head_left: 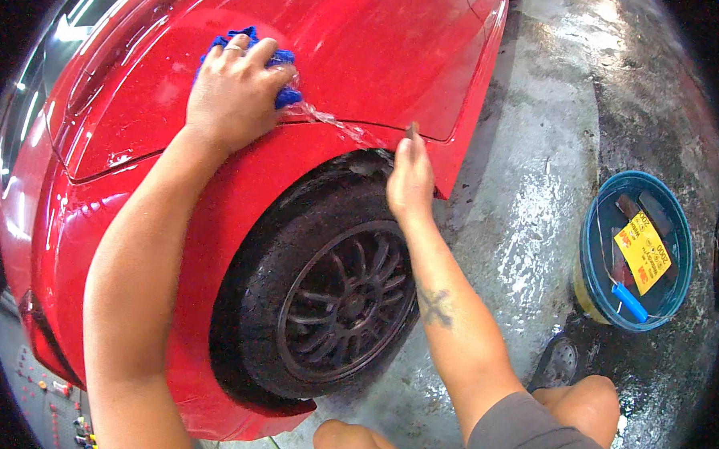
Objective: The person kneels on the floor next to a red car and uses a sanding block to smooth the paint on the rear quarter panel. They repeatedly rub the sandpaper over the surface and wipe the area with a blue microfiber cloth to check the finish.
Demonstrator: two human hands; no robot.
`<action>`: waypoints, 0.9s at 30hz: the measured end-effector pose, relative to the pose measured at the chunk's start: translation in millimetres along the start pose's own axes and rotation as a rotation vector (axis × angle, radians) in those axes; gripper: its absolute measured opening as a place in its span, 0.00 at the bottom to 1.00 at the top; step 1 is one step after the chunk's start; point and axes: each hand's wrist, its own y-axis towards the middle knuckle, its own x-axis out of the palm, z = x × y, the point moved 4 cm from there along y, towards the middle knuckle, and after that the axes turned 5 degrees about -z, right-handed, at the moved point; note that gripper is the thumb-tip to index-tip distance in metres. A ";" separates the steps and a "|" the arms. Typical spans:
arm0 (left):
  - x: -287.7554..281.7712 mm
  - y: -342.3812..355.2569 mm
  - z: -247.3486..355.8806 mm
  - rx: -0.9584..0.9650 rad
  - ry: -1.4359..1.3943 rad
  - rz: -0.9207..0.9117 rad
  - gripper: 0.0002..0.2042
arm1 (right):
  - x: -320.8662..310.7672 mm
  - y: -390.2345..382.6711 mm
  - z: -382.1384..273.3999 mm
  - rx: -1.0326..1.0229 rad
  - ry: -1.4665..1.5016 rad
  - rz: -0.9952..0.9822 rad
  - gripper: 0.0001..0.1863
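My left hand (235,99) is pressed over a crumpled blue cloth (287,98) on the upper side of the red car panel (342,71). Clear water (336,125) streams from the cloth along the bodywork toward the wheel arch. At the upper right of that arch is my right hand (412,183), closed with the thumb along a small dark, flat piece (412,131). Only the tip of that piece shows; the fingers hide the rest. Below my hands the dark wheel (348,304) with its many-spoked rim sits inside the arch.
On the wet concrete floor (528,224) at right stands a blue-rimmed bucket (588,234) of dark water. In it are a yellow printed sheet (643,251) and dark flat pieces; its wire handle has a blue grip (630,302). My knees and a dark perforated shoe (562,362) are near the lower edge.
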 end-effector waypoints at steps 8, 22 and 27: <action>-42.2 -58.8 -68.4 0.070 -0.002 0.085 0.17 | 102.8 -83.9 -73.1 -0.463 -0.291 -0.012 0.35; -35.8 -58.5 -70.3 0.048 0.006 0.126 0.15 | 15.1 19.2 26.6 0.013 0.026 0.086 0.30; -33.9 -61.2 -69.8 0.003 0.016 0.081 0.20 | -31.6 -7.3 46.2 0.354 0.517 0.127 0.12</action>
